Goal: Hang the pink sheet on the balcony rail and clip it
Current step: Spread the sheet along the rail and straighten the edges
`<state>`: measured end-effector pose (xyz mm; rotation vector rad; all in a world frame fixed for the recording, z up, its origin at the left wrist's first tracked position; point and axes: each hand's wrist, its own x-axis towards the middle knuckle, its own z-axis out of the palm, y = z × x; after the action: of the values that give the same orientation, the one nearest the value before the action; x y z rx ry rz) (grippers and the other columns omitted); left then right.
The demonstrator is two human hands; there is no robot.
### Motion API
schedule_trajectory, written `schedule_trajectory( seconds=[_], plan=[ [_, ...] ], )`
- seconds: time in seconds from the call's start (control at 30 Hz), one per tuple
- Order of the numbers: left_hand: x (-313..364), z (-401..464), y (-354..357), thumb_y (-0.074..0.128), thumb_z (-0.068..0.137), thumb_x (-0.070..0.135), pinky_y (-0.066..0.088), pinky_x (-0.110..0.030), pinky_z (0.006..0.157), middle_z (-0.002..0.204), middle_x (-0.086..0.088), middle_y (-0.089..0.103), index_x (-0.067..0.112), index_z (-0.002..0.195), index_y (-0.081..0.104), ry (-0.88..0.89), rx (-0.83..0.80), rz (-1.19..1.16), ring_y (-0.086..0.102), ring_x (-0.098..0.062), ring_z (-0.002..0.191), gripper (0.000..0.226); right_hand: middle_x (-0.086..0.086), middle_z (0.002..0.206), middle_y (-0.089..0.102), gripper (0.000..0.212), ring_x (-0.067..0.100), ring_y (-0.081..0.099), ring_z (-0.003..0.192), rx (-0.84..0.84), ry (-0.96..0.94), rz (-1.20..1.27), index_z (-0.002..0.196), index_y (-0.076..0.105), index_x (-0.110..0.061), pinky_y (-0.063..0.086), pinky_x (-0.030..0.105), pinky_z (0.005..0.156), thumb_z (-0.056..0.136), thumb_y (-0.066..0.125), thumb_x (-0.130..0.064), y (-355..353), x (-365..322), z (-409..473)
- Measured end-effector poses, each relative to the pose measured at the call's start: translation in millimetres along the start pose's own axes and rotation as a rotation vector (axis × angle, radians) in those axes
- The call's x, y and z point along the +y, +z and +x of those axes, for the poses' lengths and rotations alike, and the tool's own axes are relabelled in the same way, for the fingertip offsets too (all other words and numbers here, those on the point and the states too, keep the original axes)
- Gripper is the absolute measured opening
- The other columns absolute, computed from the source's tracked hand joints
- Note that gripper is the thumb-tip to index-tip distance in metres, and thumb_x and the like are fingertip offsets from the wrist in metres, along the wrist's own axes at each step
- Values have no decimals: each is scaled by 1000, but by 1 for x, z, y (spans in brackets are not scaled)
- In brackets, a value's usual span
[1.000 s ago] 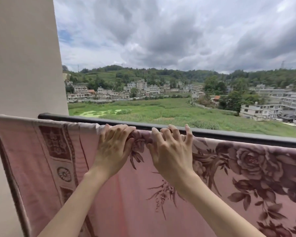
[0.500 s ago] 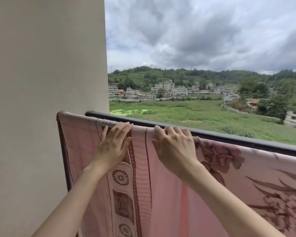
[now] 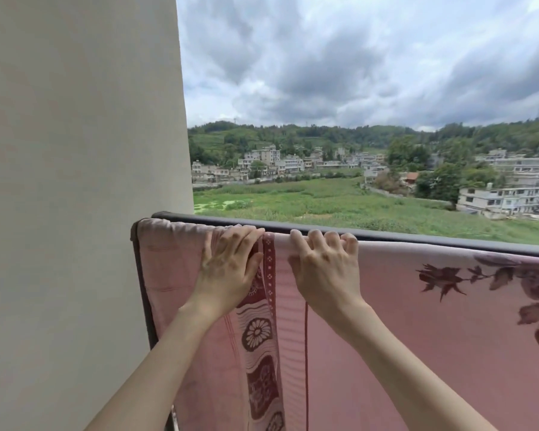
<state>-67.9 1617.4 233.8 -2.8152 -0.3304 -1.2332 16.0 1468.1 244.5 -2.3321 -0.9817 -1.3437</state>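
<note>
- The step I judge to be in hand is settling the pink sheet (image 3: 417, 321) along the balcony rail (image 3: 448, 241); the clipping is not yet done, and I see no clip anywhere.
- The wall (image 3: 75, 181) stands at the rail's left end, and the sheet's left edge hangs just beside it, draped over the rail and down its near side.
- My left hand (image 3: 227, 269) lies flat on the sheet just right of that edge, palm against the cloth, its fingers (image 3: 246, 236) together and bent over the rail's top, pressing rather than pinching.
- A dark red patterned border band (image 3: 269, 265) runs down from the rail between my two hands.
- My right hand (image 3: 324, 269) sits just right of the band, its fingers (image 3: 332, 239) slightly apart and hooked over the rail's top, holding the fold down.
- Both forearms reach up from below the rail, wrists nearly straight.
- Further right along the rail the sheet lies smooth, with a dark flower print (image 3: 442, 276).
- Next, I reckon, one hand must keep the cloth pinned to the rail while the other fetches a clip.
</note>
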Motion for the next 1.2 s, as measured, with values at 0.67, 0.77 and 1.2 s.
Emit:
schedule_trajectory(
  seconds=[0.67,0.77,1.2],
  plan=[
    [-182,-7,-6,19,92,47,7,-38,113,143,3,41,25,135,41,-136,173,-116,28,-12,135,53,5,83,67,35,29,62,72,73,-152,124,109,65,-15,45,39,72,80,54,-32,67,-146,60],
    [-211,2,-16,40,92,42,26,-21,101,129,1,54,18,126,54,-177,212,-326,43,-12,121,44,4,84,67,35,30,62,73,64,-132,132,110,65,-15,44,39,72,84,50,-33,77,-175,68],
    [-265,36,-19,68,80,9,48,-14,74,83,6,67,18,82,70,-119,193,-752,62,-10,83,9,-5,96,73,27,23,66,84,64,89,247,100,72,-24,25,31,79,85,52,-35,91,-234,91]
  ],
)
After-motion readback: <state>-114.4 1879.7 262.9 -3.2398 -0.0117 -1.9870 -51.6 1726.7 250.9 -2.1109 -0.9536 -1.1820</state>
